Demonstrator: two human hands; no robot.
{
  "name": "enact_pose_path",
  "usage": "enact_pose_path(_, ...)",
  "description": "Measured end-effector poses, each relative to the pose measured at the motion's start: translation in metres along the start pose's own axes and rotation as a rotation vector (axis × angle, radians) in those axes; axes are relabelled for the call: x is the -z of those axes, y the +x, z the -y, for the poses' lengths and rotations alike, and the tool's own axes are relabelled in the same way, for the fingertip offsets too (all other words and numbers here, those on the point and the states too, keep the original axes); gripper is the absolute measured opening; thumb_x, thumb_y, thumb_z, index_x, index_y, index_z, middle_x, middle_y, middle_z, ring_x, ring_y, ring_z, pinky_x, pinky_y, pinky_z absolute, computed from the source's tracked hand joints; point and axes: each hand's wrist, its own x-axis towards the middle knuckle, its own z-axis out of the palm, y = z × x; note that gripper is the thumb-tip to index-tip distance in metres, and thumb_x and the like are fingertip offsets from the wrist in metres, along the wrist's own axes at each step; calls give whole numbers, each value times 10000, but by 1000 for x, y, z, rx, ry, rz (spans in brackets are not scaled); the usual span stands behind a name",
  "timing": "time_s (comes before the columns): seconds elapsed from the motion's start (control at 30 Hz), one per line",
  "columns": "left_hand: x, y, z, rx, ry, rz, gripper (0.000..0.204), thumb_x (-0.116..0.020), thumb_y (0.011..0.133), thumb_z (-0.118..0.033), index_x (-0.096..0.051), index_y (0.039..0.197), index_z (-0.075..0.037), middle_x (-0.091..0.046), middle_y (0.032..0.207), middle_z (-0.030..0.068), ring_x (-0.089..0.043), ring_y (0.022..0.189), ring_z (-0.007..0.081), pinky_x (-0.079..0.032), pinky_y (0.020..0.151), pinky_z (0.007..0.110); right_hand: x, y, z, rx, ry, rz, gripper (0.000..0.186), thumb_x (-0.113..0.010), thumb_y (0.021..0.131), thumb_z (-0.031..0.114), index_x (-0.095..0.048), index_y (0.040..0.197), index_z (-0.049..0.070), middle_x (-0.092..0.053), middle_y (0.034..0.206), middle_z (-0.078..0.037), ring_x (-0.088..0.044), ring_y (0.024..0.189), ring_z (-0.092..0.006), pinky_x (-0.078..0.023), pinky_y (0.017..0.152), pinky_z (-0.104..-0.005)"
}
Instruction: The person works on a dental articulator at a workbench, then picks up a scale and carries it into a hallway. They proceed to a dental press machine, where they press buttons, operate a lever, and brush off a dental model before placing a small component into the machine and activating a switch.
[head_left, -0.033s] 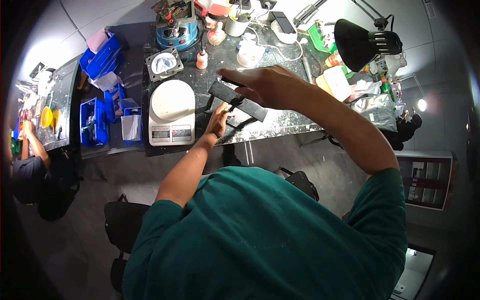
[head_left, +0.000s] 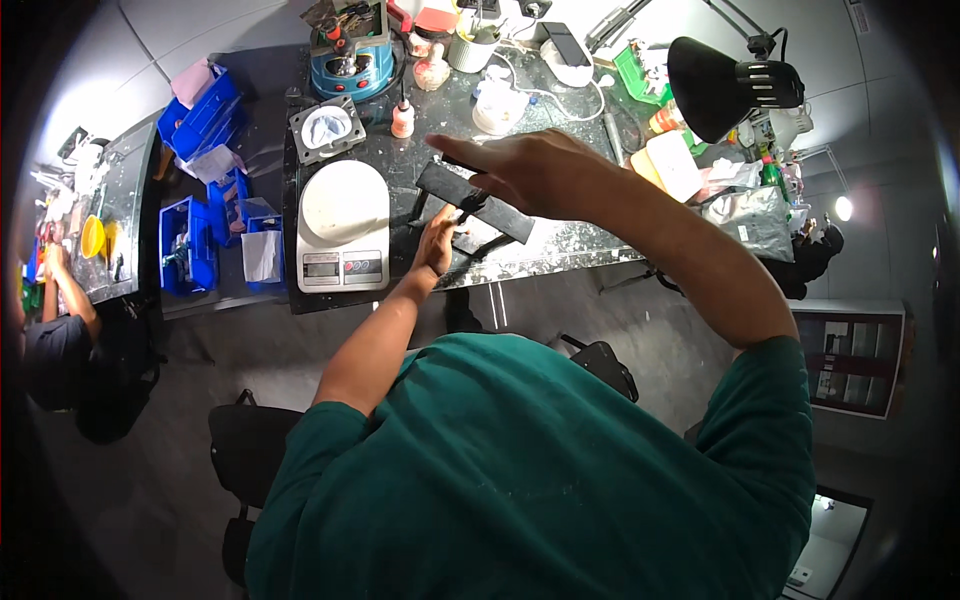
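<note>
A black metal screw press (head_left: pixel 500 219), with a flat top bar and legs, stands near the front edge of the workbench. Above it, my right hand (head_left: pixel 548 178) is closed around a dark handle bar (head_left: pixel 460 163), one finger stretched out to the left. My left hand (head_left: pixel 434 246) reaches up from below at the press's left side, closed against its frame. The top bar hides some of its fingertips. What lies under the press's screw cannot be made out. Just left of my left hand is a white digital scale (head_left: pixel 345 268) with a round pan.
Behind the scale sit a metal plate with a round white centre (head_left: pixel 327 130) and a pinkish bottle (head_left: pixel 402 120). A blue machine (head_left: pixel 352 70) stands at the back. A black lamp (head_left: pixel 708 90) leans in from the right. Blue bins (head_left: pixel 188 245) are left; another person's arm (head_left: pixel 72 282) shows far left.
</note>
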Motion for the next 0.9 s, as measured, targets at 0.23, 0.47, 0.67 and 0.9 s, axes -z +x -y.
enact_pose_path(0.23, -29, -5, 16, -288, 150, -215, 527, -298, 1043, -442, -512, 1083, 38, -524, 1002, 250, -559, 945, 451, -451, 853, 454, -15, 3, -1, -44, 89, -125, 519, -599, 988, 190, -458, 1487, 194, -662, 667, -143, -663, 572, -322, -540, 609, -462)
enact_pose_path(0.47, -13, -10, 28, -343, 336, -118, 552, -302, 1043, -430, -520, 1178, 58, -547, 1095, 293, -566, 1004, 487, -479, 881, 481, 19, -14, 16, -265, 92, -61, 454, -650, 918, 261, -593, 1339, 102, -677, 1223, -151, -679, 1079, -320, -534, 931, -459)
enact_pose_path(0.67, -31, -12, 8, -136, 66, -186, 565, -322, 1046, -495, -453, 1203, 31, -572, 969, 275, -573, 885, 517, -488, 778, 469, 12, -17, -8, 322, -398, -185, 493, -784, 783, 195, -679, 1259, 123, -635, 1262, -38, -577, 1229, -226, -501, 1051, -386)
enact_pose_path(0.9, -30, -18, 10, -213, 159, -241, 483, -333, 1021, -449, -445, 1138, 6, -552, 945, 231, -594, 856, 435, -477, 764, 465, -3, -6, -3, 193, -408, -60, 763, -690, 898, 408, -345, 1554, 229, -595, 571, -81, -658, 537, -275, -550, 577, -416)
